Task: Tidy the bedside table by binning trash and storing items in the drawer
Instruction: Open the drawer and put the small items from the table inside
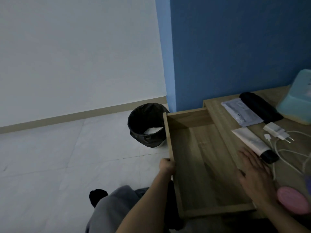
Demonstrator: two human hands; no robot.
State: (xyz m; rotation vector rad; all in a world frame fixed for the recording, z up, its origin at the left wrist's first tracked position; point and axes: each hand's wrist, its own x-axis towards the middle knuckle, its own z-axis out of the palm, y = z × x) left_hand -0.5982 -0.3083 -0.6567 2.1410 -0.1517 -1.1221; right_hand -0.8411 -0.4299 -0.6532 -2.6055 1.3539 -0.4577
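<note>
Head view: left hand (166,166) grips open drawer (169,137); right hand (255,174) splayed; bin (140,137) (white paper (152,131) inside)

The wooden drawer (202,165) stands pulled out of the bedside table (217,106), its bare floor showing. Left of the drawer, by its far corner, a round bin (134,121) lined with a black bag holds a white scrap (152,131). Right of the drawer, on the tabletop, lie a flat clear packet (240,113), a black rolled cloth (260,106), a white tube with a black cap (249,140), a white charger plug (276,132) with its loose white cable (286,151), and a pink round case (292,200) near the drawer's near corner.
</note>
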